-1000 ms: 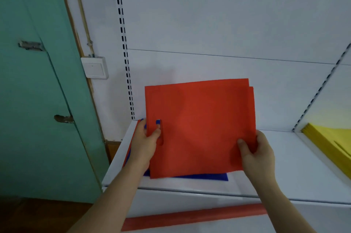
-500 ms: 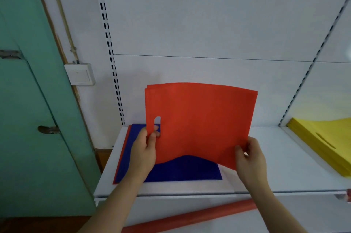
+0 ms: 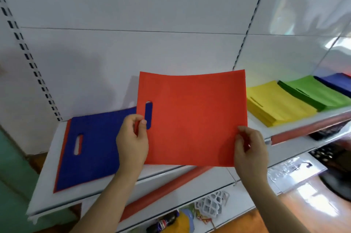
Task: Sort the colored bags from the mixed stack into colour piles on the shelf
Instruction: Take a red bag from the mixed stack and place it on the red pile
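1. The left hand [image 3: 133, 143] pinches the left edge of a red bag [image 3: 191, 118] between thumb and curled fingers, just beside the bag's cut-out handle slot.
2. The right hand [image 3: 250, 149] pinches the bag's lower right corner, fingers curled around the edge.
3. The red bag is held up off the white shelf [image 3: 47, 175], above its front edge near the middle.
4. The mixed stack [image 3: 91, 149] lies flat at the shelf's left end, a blue bag on top and a red one showing beneath.
5. Toward the right end lie a yellow pile [image 3: 275, 107], a green pile [image 3: 315, 94] and a blue pile [image 3: 336, 80], side by side.
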### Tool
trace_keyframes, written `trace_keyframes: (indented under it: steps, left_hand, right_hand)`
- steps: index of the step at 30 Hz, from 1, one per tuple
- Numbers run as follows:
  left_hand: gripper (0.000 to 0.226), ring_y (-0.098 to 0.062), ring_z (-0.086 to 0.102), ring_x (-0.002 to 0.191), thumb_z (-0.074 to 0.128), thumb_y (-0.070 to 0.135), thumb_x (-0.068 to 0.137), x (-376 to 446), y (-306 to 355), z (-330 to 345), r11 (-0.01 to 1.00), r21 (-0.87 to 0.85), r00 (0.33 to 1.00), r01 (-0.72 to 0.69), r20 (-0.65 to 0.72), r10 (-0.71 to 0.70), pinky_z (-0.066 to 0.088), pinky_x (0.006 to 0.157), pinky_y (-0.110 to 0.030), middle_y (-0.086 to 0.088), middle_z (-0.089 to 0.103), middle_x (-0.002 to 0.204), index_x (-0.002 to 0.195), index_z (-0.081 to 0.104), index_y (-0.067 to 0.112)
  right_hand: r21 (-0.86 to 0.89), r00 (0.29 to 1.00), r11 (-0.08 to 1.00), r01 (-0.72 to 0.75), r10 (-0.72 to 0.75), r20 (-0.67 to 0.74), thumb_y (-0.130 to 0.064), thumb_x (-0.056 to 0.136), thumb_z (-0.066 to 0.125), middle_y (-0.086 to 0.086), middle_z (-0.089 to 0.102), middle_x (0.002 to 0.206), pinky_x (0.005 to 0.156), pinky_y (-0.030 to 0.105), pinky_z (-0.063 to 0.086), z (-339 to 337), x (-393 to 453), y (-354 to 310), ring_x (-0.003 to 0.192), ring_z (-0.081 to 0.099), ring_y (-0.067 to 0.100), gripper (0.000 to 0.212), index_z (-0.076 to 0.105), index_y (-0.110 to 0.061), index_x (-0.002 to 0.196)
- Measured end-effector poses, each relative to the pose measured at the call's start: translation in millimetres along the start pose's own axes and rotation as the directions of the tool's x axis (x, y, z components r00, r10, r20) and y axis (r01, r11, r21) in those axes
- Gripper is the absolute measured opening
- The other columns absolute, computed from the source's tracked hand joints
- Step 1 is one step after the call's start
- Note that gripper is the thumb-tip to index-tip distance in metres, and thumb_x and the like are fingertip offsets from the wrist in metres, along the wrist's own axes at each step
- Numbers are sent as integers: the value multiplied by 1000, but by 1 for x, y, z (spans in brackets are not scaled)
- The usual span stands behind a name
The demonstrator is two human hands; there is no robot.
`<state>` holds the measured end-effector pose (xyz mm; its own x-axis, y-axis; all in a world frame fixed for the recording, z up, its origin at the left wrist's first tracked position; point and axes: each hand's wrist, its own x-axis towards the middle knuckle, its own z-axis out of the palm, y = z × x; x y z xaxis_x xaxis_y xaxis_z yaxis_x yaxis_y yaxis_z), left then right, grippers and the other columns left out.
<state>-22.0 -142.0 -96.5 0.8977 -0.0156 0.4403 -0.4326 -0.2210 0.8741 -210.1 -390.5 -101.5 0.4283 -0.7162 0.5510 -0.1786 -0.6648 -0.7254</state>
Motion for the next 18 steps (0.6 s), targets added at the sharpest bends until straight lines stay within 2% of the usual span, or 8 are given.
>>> trace_keyframes:
  steps: [2, 6, 10, 14, 16, 18]
  left_hand:
    - [19, 1, 65, 96, 58, 17, 106, -15, 10, 27, 999, -13, 996, -31, 82, 32, 43, 79, -9, 21, 68, 101, 110, 62, 35]
    - [26, 20, 56, 106, 54, 11, 105, -45, 43, 80, 993, -22, 965, -119, 234, 121, 38, 84, 2, 30, 60, 112, 126, 64, 23]
    - [34, 14, 56, 114, 56, 15, 104, -78, 82, 143, 979, -42, 906, -201, 371, 202, 40, 90, 1, 19, 61, 126, 136, 57, 28]
    - [38, 1, 60, 118, 54, 9, 104, -120, 126, 220, 968, -51, 882, -245, 402, 245, 39, 94, -7, 13, 62, 129, 138, 57, 27]
    - [39, 4, 57, 114, 53, 9, 104, -142, 149, 260, 963, -55, 868, -265, 421, 263, 36, 91, -2, 14, 62, 127, 138, 56, 28]
    - [40, 15, 52, 107, 53, 9, 104, -166, 172, 299, 953, -64, 847, -295, 444, 292, 35, 85, 3, 16, 60, 125, 138, 56, 30]
  right_hand:
    - [-54, 999, 998, -12, 10, -38, -11, 101, 59, -16, 60, 116, 91, 47, 55, -28, 2, 19, 106, 61, 11, 33, 65, -33, 126]
    - [-135, 995, 989, -52, 39, -96, -10, 102, 56, -13, 57, 116, 87, 37, 49, -84, 7, 57, 100, 58, 10, 41, 61, -31, 137]
    - [-196, 986, 975, -105, 77, -147, -9, 102, 54, -12, 53, 114, 86, 33, 43, -142, 16, 99, 97, 51, 4, 47, 56, -28, 145]
    - [-250, 979, 958, -143, 100, -179, -6, 100, 56, -11, 51, 114, 83, 33, 42, -216, 31, 154, 93, 47, 3, 54, 52, -28, 150]
    - [-263, 975, 952, -157, 107, -194, -6, 99, 57, -8, 53, 115, 82, 33, 43, -255, 42, 183, 94, 50, 7, 57, 51, -29, 151]
    - [-279, 973, 944, -174, 121, -198, -7, 99, 57, -6, 55, 116, 81, 34, 45, -291, 53, 211, 95, 55, 13, 57, 51, -30, 151]
